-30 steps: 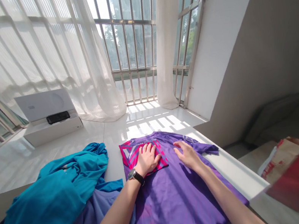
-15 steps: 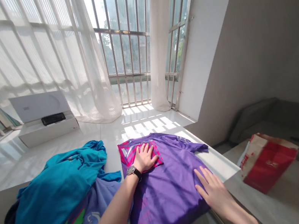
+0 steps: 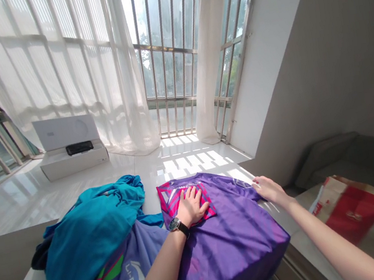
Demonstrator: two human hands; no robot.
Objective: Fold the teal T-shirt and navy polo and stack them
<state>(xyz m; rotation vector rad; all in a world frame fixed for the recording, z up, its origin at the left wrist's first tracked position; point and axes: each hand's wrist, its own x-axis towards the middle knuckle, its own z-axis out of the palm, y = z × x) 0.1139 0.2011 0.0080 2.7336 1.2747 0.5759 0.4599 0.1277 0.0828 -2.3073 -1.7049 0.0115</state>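
A purple T-shirt [image 3: 226, 239] lies spread on the white surface, its near end hanging over the front edge. One sleeve, patterned in pink and purple, is folded inward over the shirt. My left hand [image 3: 192, 205], with a watch on its wrist, rests flat on that folded sleeve, fingers spread. At the shirt's far right, my right hand [image 3: 270, 190] has its fingers closed on the tip of the other sleeve. To the left sits a crumpled teal shirt [image 3: 93, 243], partly covering a blue-violet shirt [image 3: 142, 244] with white lettering.
An open white box [image 3: 75, 164] holding a black object [image 3: 79, 147] stands on the ledge at back left. Sheer curtains [image 3: 106, 91] hang before barred windows. A red and tan paper bag [image 3: 354, 209] is lower right, near a dark grey draped shape [image 3: 353, 159].
My right hand has moved from the shirt's right side up to the sleeve tip and closed on it. My left hand stays on the folded sleeve. The view has shifted slightly left.
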